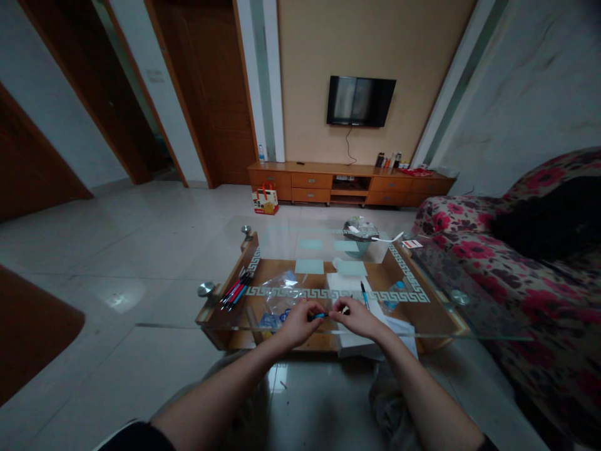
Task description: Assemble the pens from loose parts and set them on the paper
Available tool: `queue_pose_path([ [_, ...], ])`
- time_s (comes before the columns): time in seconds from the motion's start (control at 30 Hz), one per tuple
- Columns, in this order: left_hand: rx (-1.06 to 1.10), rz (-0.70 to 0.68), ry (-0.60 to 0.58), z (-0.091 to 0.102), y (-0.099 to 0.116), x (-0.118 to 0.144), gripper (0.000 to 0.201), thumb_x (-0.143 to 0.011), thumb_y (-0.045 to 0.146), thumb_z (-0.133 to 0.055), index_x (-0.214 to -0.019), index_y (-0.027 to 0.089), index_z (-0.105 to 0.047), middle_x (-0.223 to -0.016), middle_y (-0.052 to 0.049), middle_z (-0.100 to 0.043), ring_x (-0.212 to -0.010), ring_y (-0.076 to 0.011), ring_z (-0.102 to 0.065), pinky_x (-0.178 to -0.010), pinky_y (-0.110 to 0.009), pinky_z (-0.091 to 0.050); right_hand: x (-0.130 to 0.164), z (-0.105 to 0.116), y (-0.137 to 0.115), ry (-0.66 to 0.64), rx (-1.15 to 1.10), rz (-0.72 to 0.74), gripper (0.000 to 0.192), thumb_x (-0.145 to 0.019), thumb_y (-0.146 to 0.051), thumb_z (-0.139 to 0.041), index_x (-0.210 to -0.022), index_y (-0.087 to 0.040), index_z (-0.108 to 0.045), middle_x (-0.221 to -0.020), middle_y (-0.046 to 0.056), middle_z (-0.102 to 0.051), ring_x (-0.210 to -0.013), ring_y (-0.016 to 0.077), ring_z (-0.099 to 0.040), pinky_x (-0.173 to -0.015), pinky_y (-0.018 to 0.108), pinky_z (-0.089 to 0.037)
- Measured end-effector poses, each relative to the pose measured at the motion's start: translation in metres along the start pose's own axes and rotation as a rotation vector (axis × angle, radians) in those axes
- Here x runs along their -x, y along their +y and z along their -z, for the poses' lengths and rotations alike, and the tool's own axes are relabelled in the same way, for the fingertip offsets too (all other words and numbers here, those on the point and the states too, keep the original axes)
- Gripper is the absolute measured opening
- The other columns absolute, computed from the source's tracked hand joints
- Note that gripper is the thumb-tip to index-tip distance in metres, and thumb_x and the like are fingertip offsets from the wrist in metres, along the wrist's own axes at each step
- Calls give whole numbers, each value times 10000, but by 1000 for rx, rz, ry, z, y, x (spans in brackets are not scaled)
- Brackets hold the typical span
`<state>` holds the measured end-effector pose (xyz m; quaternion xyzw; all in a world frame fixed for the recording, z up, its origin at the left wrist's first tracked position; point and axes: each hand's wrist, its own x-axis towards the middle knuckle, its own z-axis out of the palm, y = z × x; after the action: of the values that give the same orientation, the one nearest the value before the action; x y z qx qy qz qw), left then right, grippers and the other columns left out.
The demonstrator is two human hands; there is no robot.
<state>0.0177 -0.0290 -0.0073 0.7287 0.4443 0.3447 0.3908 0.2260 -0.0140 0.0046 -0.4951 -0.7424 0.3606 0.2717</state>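
Two bare forearms reach forward from the bottom edge over the tiled floor (141, 376) to the near rim of a glass table (422, 326). The left hand (297, 321) and right hand (357, 316) meet there, each with fingers pinched shut on an end of a blue pen (319, 316) held level between them, just above the glass. Behind the right hand lies another pen (364, 293) on white paper (345, 285). Behind the left hand sits a clear plastic bag (279, 294), and a bundle of red and blue pens (235, 289) rests near the table's left end. A floral sofa (507, 263) stands to the right.
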Motion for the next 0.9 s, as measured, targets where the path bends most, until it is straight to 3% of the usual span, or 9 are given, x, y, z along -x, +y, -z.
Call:
queue_pose_path([
  [0.07, 0, 16, 4, 0, 0, 0, 156, -748, 181, -630, -886, 166, -700, -861, -45, -703, -807, -185, -623, -747, -278, -457, 0, 0, 2, 0, 41, 5, 233, -788, -399, -622, -749, -180, -692, -781, 39, -663, -738, 183, -575, -672, 270, -414],
  [0.2, -19, 15, -2, -1, -1, 0, 163, -751, 200, -634, -894, 168, -705, -853, -40, -703, -783, -182, -619, -734, -279, -454, -2, -1, 6, -10, 128, 8, 441, -890, -437, -478, -604, -170, -683, -691, 45, -628, -673, 170, -553, -679, 279, -391],
  [0.43, 9, 10, -2, -1, -1, 0, 140, -752, 180, -627, -871, 162, -698, -843, -43, -700, -792, -179, -618, -732, -274, -452, 0, -2, 7, 20, 73, 22, 208, -776, -379, -648, -828, -180, -678, -822, 36, -657, -771, 183, -569, -685, 263, -413],
  [0.6, -16, -5, -6, 0, 0, 1, 142, -761, 172, -620, -879, 165, -698, -845, -39, -697, -789, -176, -618, -730, -269, -447, -1, -2, 6, -13, 128, 27, 402, -897, -432, -481, -669, -168, -681, -714, 48, -633, -716, 180, -564, -691, 283, -399],
  [0.77, -30, -3, 10, 0, -1, 0, 147, -762, 182, -621, -884, 163, -700, -866, -44, -700, -817, -179, -620, -754, -272, -450, 0, -2, 5, 1, 62, 49, 268, -829, -427, -597, -835, -174, -684, -810, 39, -665, -775, 180, -581, -679, 262, -411],
  [0.9, -51, 3, -2, -1, -2, -1, 158, -765, 194, -613, -884, 151, -707, -836, -42, -701, -765, -166, -610, -711, -257, -439, 0, -3, 6, -27, 166, 66, 397, -911, -439, -473, -694, -168, -665, -738, 39, -632, -738, 168, -572, -686, 271, -392],
])
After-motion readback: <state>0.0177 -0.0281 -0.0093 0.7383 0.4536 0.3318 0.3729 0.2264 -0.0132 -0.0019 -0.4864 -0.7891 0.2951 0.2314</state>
